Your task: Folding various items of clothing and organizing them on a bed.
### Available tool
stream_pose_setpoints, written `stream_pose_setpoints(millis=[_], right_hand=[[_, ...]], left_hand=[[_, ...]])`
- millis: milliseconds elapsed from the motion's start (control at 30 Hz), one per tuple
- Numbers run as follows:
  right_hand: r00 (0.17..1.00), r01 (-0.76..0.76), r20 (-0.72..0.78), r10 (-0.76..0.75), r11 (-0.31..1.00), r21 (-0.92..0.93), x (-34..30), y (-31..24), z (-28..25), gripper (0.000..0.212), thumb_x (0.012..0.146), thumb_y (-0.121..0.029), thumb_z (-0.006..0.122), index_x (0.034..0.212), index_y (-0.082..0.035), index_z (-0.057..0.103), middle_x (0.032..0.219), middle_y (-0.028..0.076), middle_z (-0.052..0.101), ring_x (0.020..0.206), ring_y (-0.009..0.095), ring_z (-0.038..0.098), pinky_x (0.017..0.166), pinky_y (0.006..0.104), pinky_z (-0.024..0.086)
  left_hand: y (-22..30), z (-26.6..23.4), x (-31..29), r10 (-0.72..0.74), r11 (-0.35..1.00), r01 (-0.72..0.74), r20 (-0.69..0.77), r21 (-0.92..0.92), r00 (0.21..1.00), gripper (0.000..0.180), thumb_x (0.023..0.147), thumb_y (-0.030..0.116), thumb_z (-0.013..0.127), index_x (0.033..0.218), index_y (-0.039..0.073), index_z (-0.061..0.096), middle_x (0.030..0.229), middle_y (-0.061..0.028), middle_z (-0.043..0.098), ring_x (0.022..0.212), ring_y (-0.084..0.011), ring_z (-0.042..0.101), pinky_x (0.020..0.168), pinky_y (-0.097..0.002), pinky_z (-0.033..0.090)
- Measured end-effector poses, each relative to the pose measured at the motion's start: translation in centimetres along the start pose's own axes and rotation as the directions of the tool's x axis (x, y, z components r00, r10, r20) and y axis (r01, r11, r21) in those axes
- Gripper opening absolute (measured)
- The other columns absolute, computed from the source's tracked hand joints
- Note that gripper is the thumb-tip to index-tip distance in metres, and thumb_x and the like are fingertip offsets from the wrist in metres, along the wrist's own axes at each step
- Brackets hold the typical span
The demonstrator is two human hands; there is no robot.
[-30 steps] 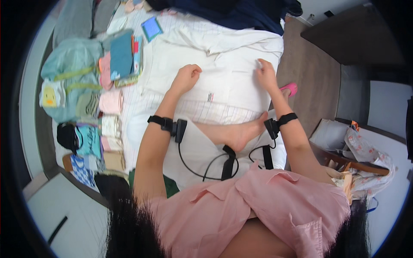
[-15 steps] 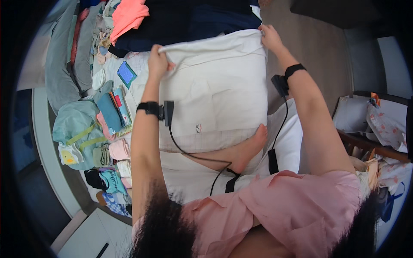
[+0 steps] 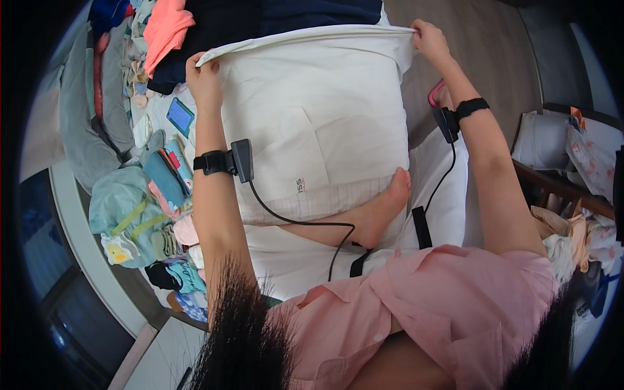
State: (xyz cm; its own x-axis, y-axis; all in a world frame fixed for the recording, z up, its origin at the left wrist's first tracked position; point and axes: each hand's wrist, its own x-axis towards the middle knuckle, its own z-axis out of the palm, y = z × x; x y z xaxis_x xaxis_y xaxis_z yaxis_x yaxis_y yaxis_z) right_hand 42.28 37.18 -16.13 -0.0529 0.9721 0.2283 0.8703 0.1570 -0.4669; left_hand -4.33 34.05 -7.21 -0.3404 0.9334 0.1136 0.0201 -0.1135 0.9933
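Note:
A white garment (image 3: 312, 84) with small dark print near its near end lies spread in front of me on a bed. My left hand (image 3: 203, 83) pinches its far left corner. Its far right corner is gripped by my right hand (image 3: 430, 44). Between the two hands the far edge is drawn taut and slightly raised. My bare foot (image 3: 389, 205) rests against the garment's near end, over a pale checked cloth (image 3: 312, 198). Which kind of garment it is, I cannot tell.
Dark navy clothing (image 3: 279, 12) lies beyond, with a coral cloth (image 3: 168, 32) beside it. On the left are a phone-like device (image 3: 181, 117), folded clothes (image 3: 166, 179) and a pale green bag (image 3: 120, 201). Cables run from my wrist straps. Wooden furniture with cloths (image 3: 562, 185) stands right.
Both hands have moved apart, the left one to the left and the right one to the right. The garment's far edge is stretched wider and straighter.

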Motion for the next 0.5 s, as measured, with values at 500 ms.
stream_pose_setpoints(millis=[500], right_hand=[[0.973, -0.09, -0.211, 0.09, 0.996, 0.012, -2.1, -1.3, -1.9, 0.011, 0.072, -0.013, 0.057, 0.081, -0.008, 0.053, 0.077, 0.011, 0.057, 0.073, 0.03, 0.058, 0.064, 0.0364, 0.046]], left_hand=[[3.8, -0.6, -3.4, -0.018, 0.994, 0.017, -0.015, -0.107, 1.0, 0.009, 0.085, 0.002, 0.049, 0.094, 0.0, 0.048, 0.096, -0.0117, 0.058, 0.09, -0.0159, 0.055, 0.079, -0.0263, 0.046]])
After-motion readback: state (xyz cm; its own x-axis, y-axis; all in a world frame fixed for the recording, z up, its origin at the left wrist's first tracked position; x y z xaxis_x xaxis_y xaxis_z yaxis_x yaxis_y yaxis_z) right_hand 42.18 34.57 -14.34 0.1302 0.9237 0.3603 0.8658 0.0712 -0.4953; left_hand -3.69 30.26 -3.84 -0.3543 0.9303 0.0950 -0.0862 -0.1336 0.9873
